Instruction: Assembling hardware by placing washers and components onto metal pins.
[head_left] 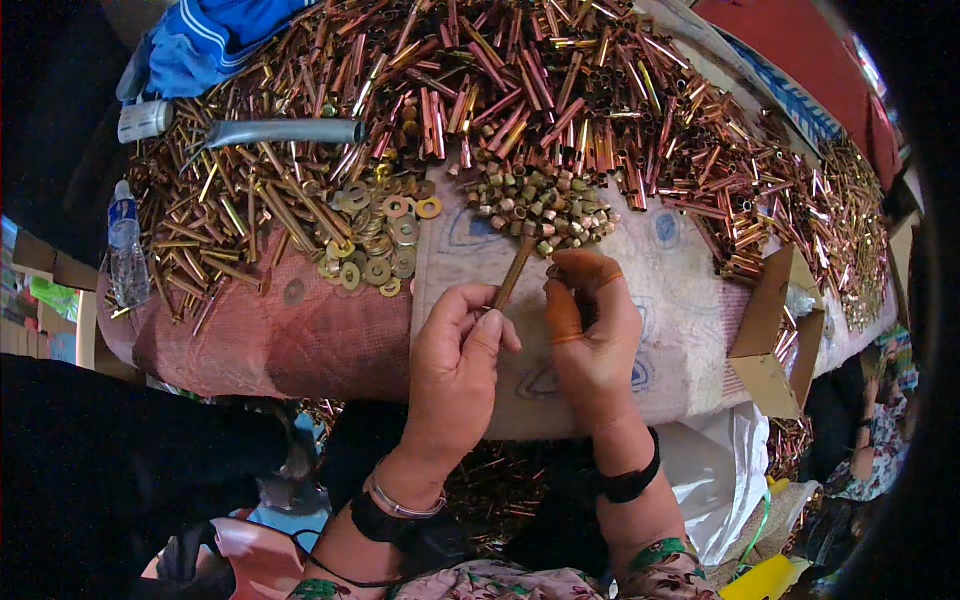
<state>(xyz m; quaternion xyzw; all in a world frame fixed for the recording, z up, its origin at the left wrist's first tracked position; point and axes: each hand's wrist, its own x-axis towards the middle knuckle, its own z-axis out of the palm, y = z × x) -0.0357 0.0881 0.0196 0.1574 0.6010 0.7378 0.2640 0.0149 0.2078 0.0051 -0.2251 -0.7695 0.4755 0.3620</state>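
My left hand (pixel 462 365) pinches a brass-coloured threaded bolt (pixel 514 272) between thumb and fingers. The bolt slants up and away toward a heap of small brass-coloured nuts (pixel 550 205), its far end overlapping the heap's near edge. Just right of it, my right hand (pixel 597 325) has its thumb and fingers curled together, the fingertips stained orange. A small dark bit shows at those fingertips, too little to name. Flat round washers (pixel 378 270) lie in a pile left of the nuts. Beyond the nuts spreads a big heap of coppery metal tubes (pixel 540 85).
More long bolts (pixel 215 240) cover the left side, with a grey tube-shaped piece (pixel 285 132), a white jar (pixel 145 121) and a plastic bottle (pixel 126 245) among them. An open cardboard box (pixel 757 345) stands at right. White plastic sacking (pixel 715 480) hangs below the cloth-covered surface (pixel 460 390).
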